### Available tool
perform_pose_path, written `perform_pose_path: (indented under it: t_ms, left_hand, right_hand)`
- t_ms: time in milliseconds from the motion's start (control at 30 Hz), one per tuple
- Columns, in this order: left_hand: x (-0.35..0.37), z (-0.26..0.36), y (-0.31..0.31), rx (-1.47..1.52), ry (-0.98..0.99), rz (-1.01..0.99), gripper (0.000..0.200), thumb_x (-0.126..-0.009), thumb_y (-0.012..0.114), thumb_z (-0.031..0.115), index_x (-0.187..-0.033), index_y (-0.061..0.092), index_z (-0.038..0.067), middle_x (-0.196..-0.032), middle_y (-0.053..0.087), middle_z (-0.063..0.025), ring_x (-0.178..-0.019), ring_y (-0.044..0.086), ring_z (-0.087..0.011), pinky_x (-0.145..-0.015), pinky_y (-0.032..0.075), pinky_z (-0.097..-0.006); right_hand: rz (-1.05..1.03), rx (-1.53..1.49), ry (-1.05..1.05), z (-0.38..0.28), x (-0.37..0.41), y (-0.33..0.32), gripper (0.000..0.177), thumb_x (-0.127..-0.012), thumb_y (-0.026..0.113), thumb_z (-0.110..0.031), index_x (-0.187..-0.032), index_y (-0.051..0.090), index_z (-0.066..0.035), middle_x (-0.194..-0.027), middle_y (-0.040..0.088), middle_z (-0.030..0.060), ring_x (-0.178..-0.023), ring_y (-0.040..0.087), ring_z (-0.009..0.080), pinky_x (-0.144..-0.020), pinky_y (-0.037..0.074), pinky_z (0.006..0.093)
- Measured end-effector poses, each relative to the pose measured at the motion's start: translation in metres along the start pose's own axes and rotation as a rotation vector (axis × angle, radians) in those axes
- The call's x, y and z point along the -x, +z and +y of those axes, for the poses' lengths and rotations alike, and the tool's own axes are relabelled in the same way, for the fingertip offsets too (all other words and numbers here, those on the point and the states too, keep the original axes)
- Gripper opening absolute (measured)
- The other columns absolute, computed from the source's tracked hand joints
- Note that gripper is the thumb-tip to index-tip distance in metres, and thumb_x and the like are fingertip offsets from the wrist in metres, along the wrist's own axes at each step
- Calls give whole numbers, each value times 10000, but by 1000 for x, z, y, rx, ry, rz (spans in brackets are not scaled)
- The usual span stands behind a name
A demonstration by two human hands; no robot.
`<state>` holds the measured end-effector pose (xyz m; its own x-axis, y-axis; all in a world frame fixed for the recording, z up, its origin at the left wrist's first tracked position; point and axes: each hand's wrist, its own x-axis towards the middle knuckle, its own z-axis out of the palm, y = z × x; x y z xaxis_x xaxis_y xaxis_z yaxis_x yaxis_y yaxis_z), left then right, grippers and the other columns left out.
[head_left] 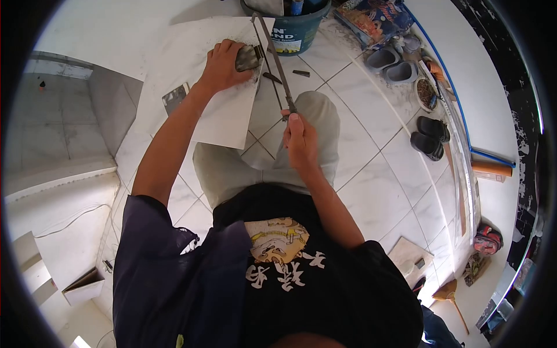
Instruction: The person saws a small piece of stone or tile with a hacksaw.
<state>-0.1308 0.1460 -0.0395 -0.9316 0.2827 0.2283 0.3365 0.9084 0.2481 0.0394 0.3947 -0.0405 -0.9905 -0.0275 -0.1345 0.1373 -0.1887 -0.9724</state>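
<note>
Left hand (225, 68), half-open, holds grey block (248, 58) on white surface (223, 122); right hand (300, 140), closed, grips metal saw (277, 64); green plastic bucket (310, 36), 12 o'clock.

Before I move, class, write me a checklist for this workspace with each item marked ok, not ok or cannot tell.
1. Left hand steadying the dark block: ok.
2. Right hand gripping the hacksaw at its handle end: ok.
3. Blade touching the block: cannot tell.
4. White board free of other pieces: not ok, a second dark piece lies on it.
5. Floor tiles free of scraps: not ok, dark slivers lie there.
</note>
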Motion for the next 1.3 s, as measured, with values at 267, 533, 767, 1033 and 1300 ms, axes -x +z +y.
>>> perform_pose_path:
  t_ms: [267, 533, 767, 1033, 1300]
  left_hand:
    - [2, 2, 2, -29, 39, 95, 772, -724, 836, 387, -1381, 573, 80, -1318, 557, -136, -1273, 518, -341, -1102, 378, -493]
    - [3, 4, -1, -18, 12, 101, 754, -738, 827, 371, -1377, 547, 85, -1285, 594, -141, -1253, 529, -348, -1102, 369, -485]
    - [-17, 11, -38, -108, 70, 148, 649, -771, 825, 328, -1332, 596, 95, -1145, 606, -130, -1134, 579, -344, -1026, 421, -488]
    - [-44, 18, -66, -239, 1, -259, 348, -851, 765, 270, -1126, 692, 71, -1062, 751, -122, -1026, 709, -329, -902, 518, -463]
    - [-37, 25, -68, -237, -45, -329, 343, -859, 754, 301, -1129, 699, 96, -1025, 771, -137, -983, 727, -363, -837, 569, -485]
  right_hand:
    - [-9, 60, -57, -15, 6, -5, 386, -1111, 508, -305, -1198, 688, 24, -635, 485, -34, -566, 419, 59, -534, 355, 274]
    - [-32, 224, -124, -5, -21, 17, 424, -1119, 491, -321, -1231, 671, 46, -651, 424, -79, -576, 383, 25, -525, 314, 250]
    - [-64, 188, -235, -16, -26, 13, 422, -1116, 490, -321, -1220, 670, 47, -622, 417, -81, -554, 371, 22, -508, 298, 248]
    - [-91, 107, -203, -3, -43, 17, 419, -1114, 474, -323, -1208, 677, 31, -617, 423, -63, -541, 376, 30, -503, 302, 246]
    - [-93, 79, -217, 0, -86, 46, 451, -1115, 474, -367, -1164, 685, 29, -616, 443, -46, -548, 405, 46, -517, 337, 254]
